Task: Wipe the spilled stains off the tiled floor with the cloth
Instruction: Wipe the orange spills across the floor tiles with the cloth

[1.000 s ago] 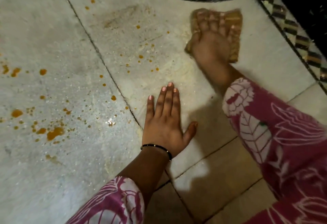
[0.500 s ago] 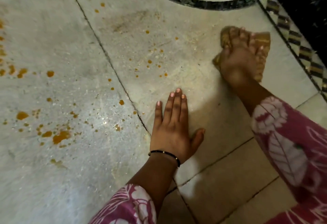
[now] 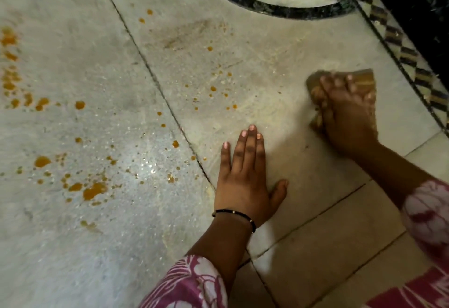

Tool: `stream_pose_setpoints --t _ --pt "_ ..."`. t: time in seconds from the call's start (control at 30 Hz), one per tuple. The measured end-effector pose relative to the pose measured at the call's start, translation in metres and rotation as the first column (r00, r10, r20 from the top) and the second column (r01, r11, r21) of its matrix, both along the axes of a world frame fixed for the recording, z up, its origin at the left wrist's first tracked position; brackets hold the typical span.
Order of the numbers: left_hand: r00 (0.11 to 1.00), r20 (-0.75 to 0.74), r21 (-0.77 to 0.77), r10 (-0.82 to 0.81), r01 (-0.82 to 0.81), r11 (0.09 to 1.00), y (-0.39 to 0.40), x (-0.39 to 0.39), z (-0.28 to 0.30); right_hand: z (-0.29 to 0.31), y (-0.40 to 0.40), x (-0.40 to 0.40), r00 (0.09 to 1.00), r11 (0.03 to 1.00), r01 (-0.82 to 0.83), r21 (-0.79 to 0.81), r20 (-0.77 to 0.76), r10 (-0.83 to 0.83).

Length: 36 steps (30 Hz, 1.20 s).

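Observation:
Orange stains (image 3: pixel 93 190) spatter the pale tiled floor (image 3: pixel 73 247), thickest at the left, with smaller drops (image 3: pixel 213 88) on the middle tile. My right hand (image 3: pixel 345 115) presses a folded brown cloth (image 3: pixel 436 79) flat on the floor at the right; the hand is motion-blurred and covers most of the cloth. Flat on the floor below the small drops lies my left hand (image 3: pixel 245 176), fingers together and holding nothing, a black bracelet on its wrist.
A dark curved inlay (image 3: pixel 267 8) crosses the floor at the top. A checkered border strip (image 3: pixel 398 47) runs along the right, with a dark area beyond it. Smaller beige tiles (image 3: pixel 328 247) lie at the bottom right. A faint wiped smear (image 3: pixel 187 35) marks the upper middle tile.
My right hand has slid the cloth rightward and toward me across the tile. The left hand stays planted in the same place.

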State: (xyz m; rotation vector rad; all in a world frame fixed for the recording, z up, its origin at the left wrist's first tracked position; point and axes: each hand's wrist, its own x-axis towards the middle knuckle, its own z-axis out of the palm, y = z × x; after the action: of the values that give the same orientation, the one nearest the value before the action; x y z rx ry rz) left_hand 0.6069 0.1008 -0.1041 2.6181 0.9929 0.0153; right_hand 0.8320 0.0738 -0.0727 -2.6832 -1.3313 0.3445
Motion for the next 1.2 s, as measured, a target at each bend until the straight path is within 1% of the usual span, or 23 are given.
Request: stream_pose_setpoints --t 0.07,0.1,0.13,0.2,0.27,0.33,0.43,0.5,0.57,0.63,0.67,0.7,0.73,0.8,0.83,0.87,0.9,0.93,0.97,1.0,1.03,1.1,1.2 --pt "1.000 -0.013 -0.003 0.004 -0.004 1.000 -0.001 0.000 0.000 -0.001 0.048 0.008 0.992 0.992 0.125 0.012 -0.011 -0.125" --pt "1.000 -0.015 -0.004 0.005 -0.006 1.000 0.000 0.000 0.001 -0.001 0.075 0.010 0.991 0.991 0.135 0.016 -0.018 -0.135" --pt "1.000 -0.014 -0.009 0.004 -0.004 1.000 0.000 0.000 0.001 -0.002 0.098 0.009 0.995 0.995 0.095 0.023 -0.028 -0.095" --pt "1.000 -0.017 -0.007 -0.006 0.006 1.000 0.000 -0.001 0.000 -0.004 0.130 -0.003 0.996 0.996 -0.083 0.044 -0.040 0.084" --pt "0.999 -0.030 0.006 -0.011 0.011 1.000 -0.001 0.000 -0.001 -0.007 0.134 -0.017 0.964 0.963 -0.264 0.060 -0.013 0.265" --pt "0.999 -0.033 0.021 -0.019 0.020 1.000 0.001 0.000 -0.002 -0.009 0.114 -0.027 0.916 0.914 -0.401 0.059 0.032 0.399" --pt "0.999 -0.009 0.014 -0.041 0.041 0.999 0.002 0.000 -0.005 -0.007 0.056 -0.035 0.851 0.850 -0.526 0.026 0.004 0.526" --pt "0.999 -0.015 0.015 -0.028 0.028 0.999 0.002 -0.004 -0.003 -0.004 0.012 -0.033 0.863 0.863 -0.505 0.006 0.014 0.505" --pt "0.996 -0.045 -0.003 -0.071 0.071 0.997 0.006 -0.004 0.000 -0.002 -0.022 -0.023 0.933 0.933 -0.359 -0.011 0.033 0.359" --pt "0.984 -0.069 -0.025 -0.166 0.165 0.986 0.013 -0.015 0.007 -0.002 -0.045 -0.028 0.967 0.963 -0.248 -0.103 0.022 0.252" --pt "0.967 -0.093 -0.038 -0.238 0.235 0.971 0.020 -0.027 0.015 -0.002 -0.055 -0.038 0.971 0.954 -0.229 -0.194 0.021 0.238" --pt "0.945 -0.125 -0.029 -0.302 0.301 0.953 0.032 -0.041 0.026 -0.002 -0.064 -0.049 0.960 0.928 -0.256 -0.272 0.042 0.277" --pt "0.916 -0.177 0.013 -0.360 0.368 0.930 0.047 -0.061 0.038 -0.001 -0.072 -0.065 0.919 0.888 -0.356 -0.292 0.064 0.389" --pt "0.831 -0.325 0.118 -0.451 0.509 0.853 0.086 -0.102 0.059 0.003 -0.081 -0.101 0.741 0.712 -0.598 -0.368 0.083 0.666" --pt "0.783 -0.403 0.160 -0.475 0.571 0.806 0.103 -0.127 0.074 0.003 -0.083 -0.123 0.655 0.630 -0.667 -0.398 0.092 0.750" --pt "0.711 -0.504 0.181 -0.490 0.642 0.745 0.121 -0.150 0.084 0.003 -0.082 -0.145 0.603 0.579 -0.711 -0.399 0.076 0.794" --pt "0.614 -0.617 0.160 -0.492 0.710 0.686 0.136 -0.178 0.092 0.004 -0.078 -0.178 0.592 0.559 -0.739 -0.376 0.034 0.805" --pt "0.549 -0.648 0.126 -0.528 0.761 0.637 0.146 -0.200 0.097 0.005 -0.071 -0.213 0.574 0.547 -0.773 -0.321 0.012 0.819" --pt "0.522 -0.610 0.125 -0.596 0.806 0.578 0.152 -0.220 0.099 0.002 -0.063 -0.247 0.528 0.510 -0.823 -0.250 -0.006 0.849" --pt "0.529 -0.575 0.172 -0.624 0.824 0.539 0.153 -0.239 0.102 0.001 -0.051 -0.285 0.489 0.464 -0.859 -0.218 -0.080 0.868" --pt "0.571 -0.526 0.219 -0.631 0.807 0.548 0.152 -0.253 0.100 0.001 -0.039 -0.318 0.473 0.444 -0.876 -0.189 -0.159 0.867" --pt "0.670 -0.431 0.222 -0.604 0.728 0.649 0.145 -0.281 0.087 -0.001 -0.012 -0.369 0.439 0.434 -0.899 -0.066 -0.127 0.890" --pt "0.865 -0.237 0.145 -0.442 0.482 0.864 0.124 -0.305 0.069 -0.005 0.011 -0.378 0.556 0.556 -0.831 -0.002 -0.013 0.831"
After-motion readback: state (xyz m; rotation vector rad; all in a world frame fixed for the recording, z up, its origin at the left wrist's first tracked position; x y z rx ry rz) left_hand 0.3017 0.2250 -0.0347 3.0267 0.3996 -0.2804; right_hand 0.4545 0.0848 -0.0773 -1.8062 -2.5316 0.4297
